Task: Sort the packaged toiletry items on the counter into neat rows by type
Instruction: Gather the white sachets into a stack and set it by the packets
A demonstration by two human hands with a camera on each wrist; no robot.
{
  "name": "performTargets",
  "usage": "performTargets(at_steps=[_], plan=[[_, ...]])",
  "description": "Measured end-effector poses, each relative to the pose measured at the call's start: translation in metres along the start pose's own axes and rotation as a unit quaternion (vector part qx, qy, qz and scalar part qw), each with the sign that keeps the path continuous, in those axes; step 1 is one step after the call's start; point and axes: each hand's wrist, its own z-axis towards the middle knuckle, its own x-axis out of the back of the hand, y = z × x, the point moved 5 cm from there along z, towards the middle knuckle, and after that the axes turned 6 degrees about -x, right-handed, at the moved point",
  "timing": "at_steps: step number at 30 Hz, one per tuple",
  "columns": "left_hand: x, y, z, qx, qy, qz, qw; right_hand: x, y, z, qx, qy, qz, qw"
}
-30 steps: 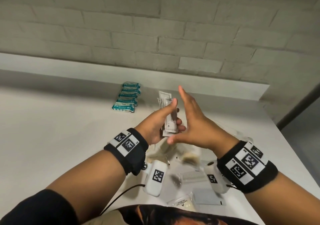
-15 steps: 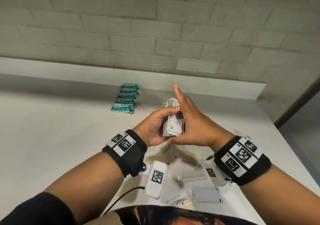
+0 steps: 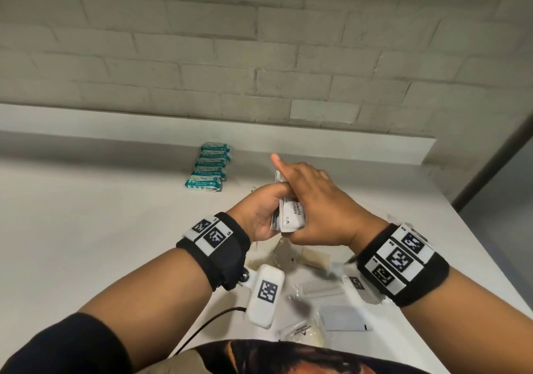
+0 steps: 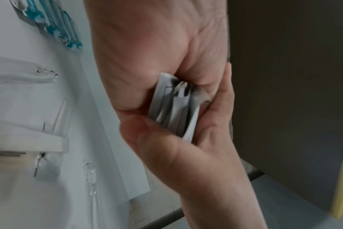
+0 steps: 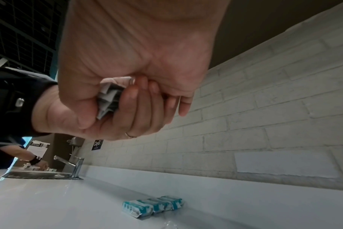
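The counter (image 3: 86,244) runs wide and bare to the left; its back meets a low ledge under the brick wall (image 3: 259,56), its right edge drops off near the right hand (image 3: 314,200). A row of teal packs (image 3: 209,169) lies toward the ledge, row axis running away from the person. Above the counter, the left hand (image 3: 259,212) grasps a sachet stack (image 3: 291,218), long axis pointing away; the right hand's palm closes round its other side. Loose packets (image 3: 320,287) lie beneath the wrists.

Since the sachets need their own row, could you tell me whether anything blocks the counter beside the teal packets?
Nothing visible does: the white counter beside the row of teal packets looks bare, and both hands hold the stack of white sachets above it.
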Motion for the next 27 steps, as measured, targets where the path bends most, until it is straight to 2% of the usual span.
performTargets(at_steps=[3,5,8,10,12,13,18,20,22,25,27], plan=[[-0.002,0.000,0.000,-0.001,0.009,0.016,1.000,-0.002,0.004,0.000,-0.030,-0.025,0.031,0.999],[0.002,0.002,0.000,-0.033,0.040,-0.021,0.998,-0.002,0.009,0.000,-0.094,-0.079,0.180,0.976],[0.015,0.012,0.005,-0.117,0.088,-0.099,0.984,-0.003,0.024,0.003,-0.202,-0.059,0.418,0.884],[0.020,0.017,0.006,-0.155,0.103,-0.119,0.975,-0.013,0.029,0.004,-0.266,-0.087,0.487,0.827],[0.022,0.016,0.009,-0.175,0.116,-0.116,0.971,-0.031,0.027,0.007,-0.287,-0.138,0.551,0.771],[0.024,0.014,0.010,-0.179,0.119,-0.114,0.970,-0.038,0.027,0.009,-0.296,-0.141,0.581,0.745],[0.046,-0.005,0.017,-0.150,0.145,-0.109,0.972,-0.066,0.039,0.022,-0.339,-0.156,0.646,0.666],[0.065,-0.008,0.019,-0.113,0.162,-0.045,0.979,-0.075,0.050,0.025,-0.366,-0.170,0.638,0.656],[0.086,-0.006,0.026,-0.068,0.183,0.048,0.980,-0.084,0.065,0.033,-0.395,-0.181,0.614,0.659],[0.109,0.010,0.045,-0.034,0.195,0.164,0.966,-0.094,0.088,0.051,-0.419,-0.196,0.580,0.671],[0.121,0.024,0.067,-0.021,0.204,0.252,0.946,-0.099,0.103,0.070,-0.426,-0.193,0.551,0.691]])
